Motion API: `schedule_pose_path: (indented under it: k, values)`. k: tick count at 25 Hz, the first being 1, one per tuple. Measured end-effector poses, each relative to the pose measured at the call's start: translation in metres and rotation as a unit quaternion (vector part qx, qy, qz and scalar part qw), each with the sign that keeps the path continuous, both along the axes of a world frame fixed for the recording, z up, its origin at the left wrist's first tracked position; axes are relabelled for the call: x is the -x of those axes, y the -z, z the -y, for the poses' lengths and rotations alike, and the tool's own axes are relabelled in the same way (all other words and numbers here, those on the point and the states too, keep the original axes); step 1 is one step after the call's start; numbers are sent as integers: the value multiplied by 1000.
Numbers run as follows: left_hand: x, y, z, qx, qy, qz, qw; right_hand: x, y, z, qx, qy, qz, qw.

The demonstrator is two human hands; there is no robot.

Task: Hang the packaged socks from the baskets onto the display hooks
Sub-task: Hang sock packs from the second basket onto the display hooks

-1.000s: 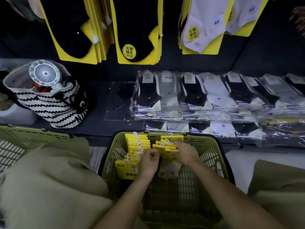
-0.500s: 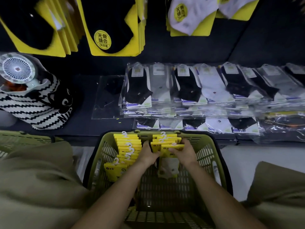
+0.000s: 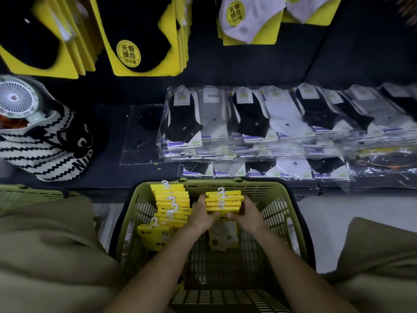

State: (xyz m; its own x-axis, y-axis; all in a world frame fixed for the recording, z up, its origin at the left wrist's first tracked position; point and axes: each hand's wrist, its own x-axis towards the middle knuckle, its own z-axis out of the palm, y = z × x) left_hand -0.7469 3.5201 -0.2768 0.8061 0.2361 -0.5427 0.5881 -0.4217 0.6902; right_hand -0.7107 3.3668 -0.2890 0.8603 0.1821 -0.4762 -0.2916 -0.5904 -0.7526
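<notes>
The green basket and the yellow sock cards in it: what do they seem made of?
Green basket: likely moulded plastic, matt, with slotted lattice walls. Yellow sock cards: probably printed cardboard, flat with crisp edges; their white hooks look plastic.

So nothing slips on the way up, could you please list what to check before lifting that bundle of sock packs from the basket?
1. Left hand grips the bundle of sock packs: ok.
2. Right hand grips its other side: ok.
3. White hangers on the bundle point up: ok.
4. Neighbouring row of packs separate from the bundle: ok.
5. Free hook among the hanging socks: cannot tell.
</notes>
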Motion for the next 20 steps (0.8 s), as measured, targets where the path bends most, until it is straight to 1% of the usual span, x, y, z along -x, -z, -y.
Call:
schedule_pose_path:
  k: [2, 5, 8, 11, 14, 17, 20]
  values:
    - [9, 0, 1, 16, 3, 2, 1000, 6, -6, 1, 4, -22, 2, 1000]
    - [20, -15, -3, 81, -25, 33, 996, 9, -20, 1, 12, -44, 37, 998]
    - [16, -47, -9, 86, -33, 101, 991, 6, -48, -1, -55, -10, 73, 996]
    - [6, -86, -13, 115, -39, 172, 978, 3, -83, -6, -151, 73, 101, 981]
    - [-1, -119, -16, 167, -35, 234, 957, -2, -118, -14, -174, 120, 141, 967]
    - [-9, -151, -18, 226, -54, 268, 935, -10, -158, -18, -197, 124, 169, 958]
    - [-18, -185, -20, 264, -64, 286, 919, -21, -200, -15, -259, 108, 181, 943]
